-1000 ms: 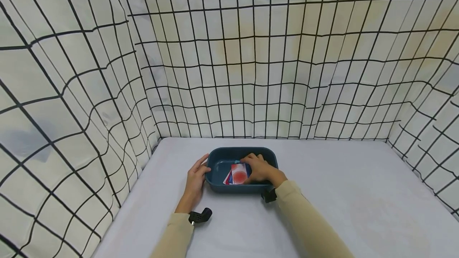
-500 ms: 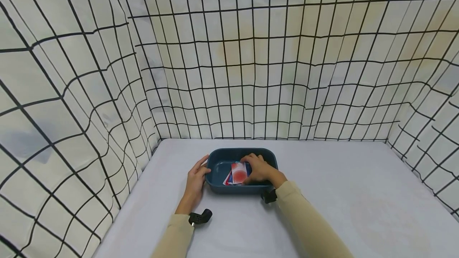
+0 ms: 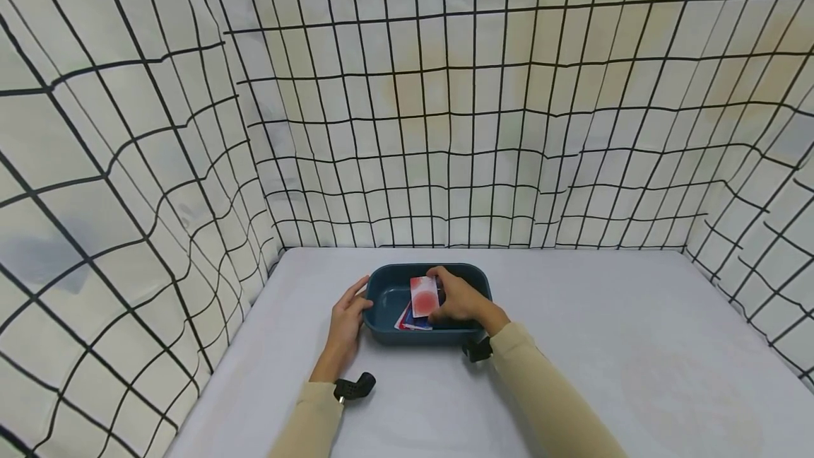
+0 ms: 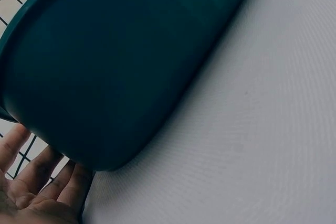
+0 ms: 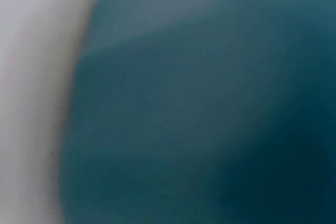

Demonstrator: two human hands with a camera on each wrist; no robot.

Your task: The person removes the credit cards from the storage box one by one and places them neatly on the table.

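My right hand (image 3: 461, 300) pinches a red-and-white card (image 3: 424, 296) by its right side, inside the blue bin (image 3: 397, 337) on the tabletop (image 3: 610, 338) and partly over other cards (image 3: 417, 323), while my left hand (image 3: 345, 321) rests loosely spread fingers against the bin's left end. I judge I'm lifting this card off the others, so the next move calls for a steady pinch. My hand hides part of the bin's inside, and the right-wrist view is too blurred to show my grip.

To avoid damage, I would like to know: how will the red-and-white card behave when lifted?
The red-and-white card is probably light: it looks small beside the blue bin. It may be fairly stiff: its visible edges look straight in the right grip.
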